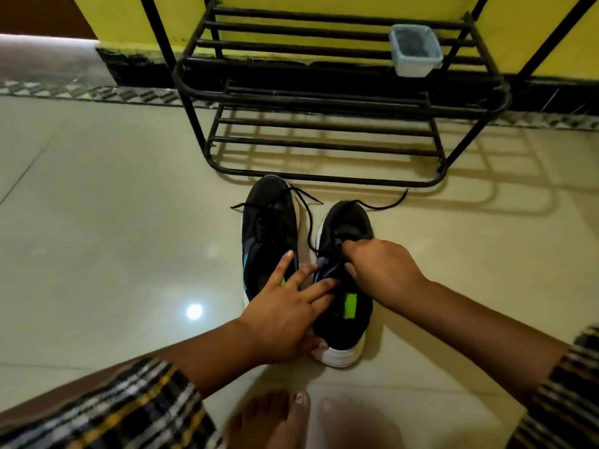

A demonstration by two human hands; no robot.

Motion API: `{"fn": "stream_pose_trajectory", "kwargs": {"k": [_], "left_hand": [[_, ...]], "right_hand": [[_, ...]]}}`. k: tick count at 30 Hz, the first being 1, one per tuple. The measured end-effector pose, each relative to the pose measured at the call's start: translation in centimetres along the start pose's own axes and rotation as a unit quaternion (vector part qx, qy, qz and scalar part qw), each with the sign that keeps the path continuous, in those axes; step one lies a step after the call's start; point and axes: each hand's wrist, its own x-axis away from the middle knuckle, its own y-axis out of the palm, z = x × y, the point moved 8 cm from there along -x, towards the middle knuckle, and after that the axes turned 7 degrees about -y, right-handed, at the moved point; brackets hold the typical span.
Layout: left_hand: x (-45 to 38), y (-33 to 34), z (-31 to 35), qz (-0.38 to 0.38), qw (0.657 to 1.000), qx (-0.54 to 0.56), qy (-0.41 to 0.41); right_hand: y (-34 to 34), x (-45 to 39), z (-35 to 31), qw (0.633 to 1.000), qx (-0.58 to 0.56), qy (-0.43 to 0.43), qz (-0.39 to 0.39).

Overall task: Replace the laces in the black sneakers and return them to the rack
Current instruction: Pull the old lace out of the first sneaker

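Observation:
Two black sneakers with white soles stand side by side on the floor, toes toward the rack. The left sneaker has loose black laces trailing off its toe. My left hand rests on the right sneaker with straight fingers spread over its collar and thumb against the heel. My right hand pinches that shoe's lace at the eyelets, fingers curled. A lace end trails past the toe toward the black metal shoe rack.
The rack stands against a yellow wall; a clear plastic tub sits on its upper shelf at the right. Glossy beige tile floor spreads all around. My bare feet are at the bottom of the view.

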Motion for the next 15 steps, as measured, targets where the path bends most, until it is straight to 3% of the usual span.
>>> {"fn": "stream_pose_trajectory", "kwargs": {"k": [7, 15], "left_hand": [[-0.1, -0.2, 0.1, -0.005, 1.0, -0.003, -0.015], [-0.2, -0.2, 0.2, -0.012, 1.0, -0.009, -0.025]], "right_hand": [[0.1, 0.3, -0.1, 0.999, -0.019, 0.023, 0.022], [1.6, 0.4, 0.2, 0.998, -0.029, -0.007, 0.051]]}}
